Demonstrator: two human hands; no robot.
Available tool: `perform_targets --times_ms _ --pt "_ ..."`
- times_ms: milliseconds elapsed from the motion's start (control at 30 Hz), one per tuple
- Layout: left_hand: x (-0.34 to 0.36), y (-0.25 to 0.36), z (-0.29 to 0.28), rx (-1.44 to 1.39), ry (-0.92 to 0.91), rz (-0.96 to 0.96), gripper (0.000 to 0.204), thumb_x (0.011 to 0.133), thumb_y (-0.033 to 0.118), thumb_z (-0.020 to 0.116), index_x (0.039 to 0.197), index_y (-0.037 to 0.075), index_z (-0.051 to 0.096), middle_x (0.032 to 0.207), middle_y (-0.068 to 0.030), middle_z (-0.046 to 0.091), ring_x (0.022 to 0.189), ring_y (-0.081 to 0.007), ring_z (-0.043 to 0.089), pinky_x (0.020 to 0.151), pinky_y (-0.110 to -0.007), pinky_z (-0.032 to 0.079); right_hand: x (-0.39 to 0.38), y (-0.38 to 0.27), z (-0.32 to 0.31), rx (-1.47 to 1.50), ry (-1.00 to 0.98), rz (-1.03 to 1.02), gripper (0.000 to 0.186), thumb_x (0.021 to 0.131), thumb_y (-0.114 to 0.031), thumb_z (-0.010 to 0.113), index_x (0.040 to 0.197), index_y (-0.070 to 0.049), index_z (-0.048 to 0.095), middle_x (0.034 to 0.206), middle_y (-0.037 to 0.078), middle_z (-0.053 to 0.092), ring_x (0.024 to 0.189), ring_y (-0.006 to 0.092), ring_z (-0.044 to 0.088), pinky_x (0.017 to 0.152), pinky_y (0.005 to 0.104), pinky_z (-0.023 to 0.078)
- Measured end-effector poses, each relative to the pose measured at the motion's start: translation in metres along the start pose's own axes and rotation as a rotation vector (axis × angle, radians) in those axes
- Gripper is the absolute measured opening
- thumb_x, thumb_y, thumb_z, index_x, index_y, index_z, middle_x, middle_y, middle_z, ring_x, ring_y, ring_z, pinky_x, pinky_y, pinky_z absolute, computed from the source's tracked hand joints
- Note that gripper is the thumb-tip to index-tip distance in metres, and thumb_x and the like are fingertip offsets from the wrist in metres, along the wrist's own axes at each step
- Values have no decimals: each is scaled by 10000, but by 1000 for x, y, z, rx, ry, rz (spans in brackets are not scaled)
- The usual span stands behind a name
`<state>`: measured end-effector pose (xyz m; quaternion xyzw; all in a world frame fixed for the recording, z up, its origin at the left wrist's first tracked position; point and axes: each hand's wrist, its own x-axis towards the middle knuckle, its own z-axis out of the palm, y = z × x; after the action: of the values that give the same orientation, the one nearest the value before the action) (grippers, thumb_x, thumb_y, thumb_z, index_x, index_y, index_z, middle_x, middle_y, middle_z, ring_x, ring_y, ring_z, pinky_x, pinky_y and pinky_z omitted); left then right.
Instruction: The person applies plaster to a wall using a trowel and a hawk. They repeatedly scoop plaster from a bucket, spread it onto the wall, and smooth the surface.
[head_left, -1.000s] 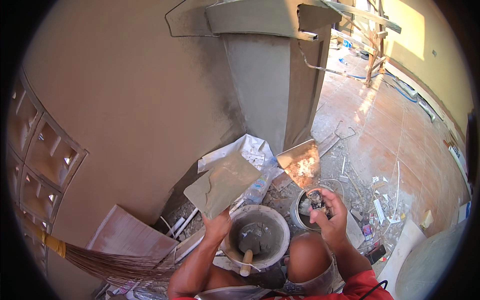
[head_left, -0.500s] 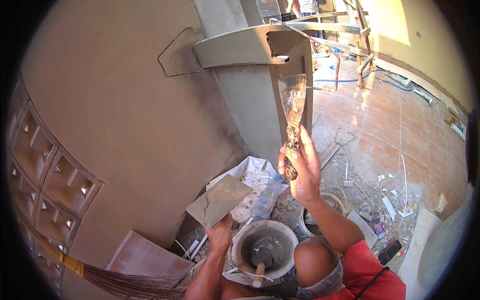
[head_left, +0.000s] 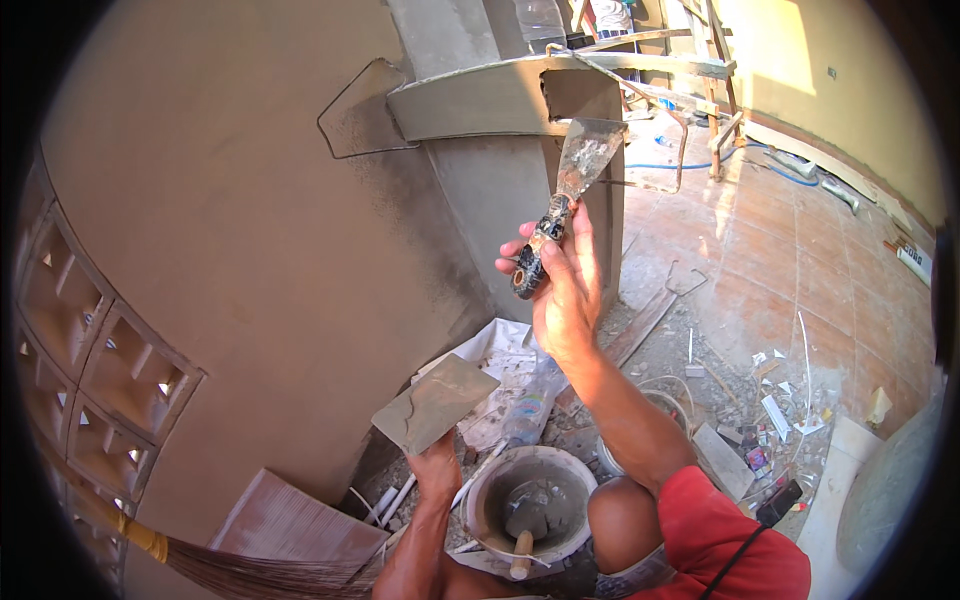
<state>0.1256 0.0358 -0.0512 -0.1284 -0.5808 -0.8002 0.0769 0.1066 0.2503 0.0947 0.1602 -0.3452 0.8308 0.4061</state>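
My right hand (head_left: pixel 565 290) is raised, its fingers wrapped round the dark, mortar-spattered handle of a putty knife (head_left: pixel 588 160). The blade points up, leaning right, and overlaps the lower right end of a plastered board (head_left: pixel 470 100) across the grey column (head_left: pixel 490 200); I cannot tell if it touches. Lower down, my left hand (head_left: pixel 437 468) grips a flat square plasterer's hawk (head_left: pixel 436 402) from beneath, with a thin grey smear on top. Between my forearms stands a round bucket (head_left: pixel 478 488) with grey mortar and a wooden-handled trowel (head_left: pixel 523 545) inside.
Bent wire clamps (head_left: pixel 335 108) brace the board. A second bucket (head_left: pixel 665 400) is partly behind my right forearm. Rubble (head_left: pixel 740 400), a plastic bottle (head_left: pixel 530 405) and a white sack (head_left: pixel 495 350) litter the floor. A broom (head_left: pixel 250 560) lies lower left; wooden scaffolding (head_left: pixel 715 100) stands at the back.
My right hand has moved left and a little upward with the putty knife, whose blade now leans more to the right. My left hand and the hawk have hardly moved.
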Motion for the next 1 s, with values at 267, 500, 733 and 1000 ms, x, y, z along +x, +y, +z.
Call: perform_targets --times_ms 267,500,733,1000 --pt "6 0 -3 -64 -1 9 465 863 0 658 1291 44 479 1283 -84 530 1169 -220 523 1005 -397 435 22 17 18 27 16 -22 593 963 -92 464 1471 -99 158 1118 148 504 978 265 615 834 395 556" --pt "10 -7 -12 -24 0 1 481 858 -5 662 1297 49 474 1294 -87 527 1179 -229 521 1018 -414 429 31 21 22 21 14 -31 583 969 -91 450 1467 -67 148 1114 153 498 976 268 615 825 390 558" --pt "10 -8 -13 -2 13 -5 466 860 16 669 1286 51 483 1273 -79 540 1158 -220 532 989 -398 440 35 22 21 11 10 -30 578 970 -94 452 1465 -67 156 1104 157 506 978 271 619 828 395 562" --pt "9 -6 -10 -54 35 -27 454 860 28 673 1276 52 492 1255 -69 551 1135 -203 540 971 -368 439 38 23 19 43 -9 -29 585 968 -98 461 1467 -70 157 1104 161 512 978 278 621 836 404 563"
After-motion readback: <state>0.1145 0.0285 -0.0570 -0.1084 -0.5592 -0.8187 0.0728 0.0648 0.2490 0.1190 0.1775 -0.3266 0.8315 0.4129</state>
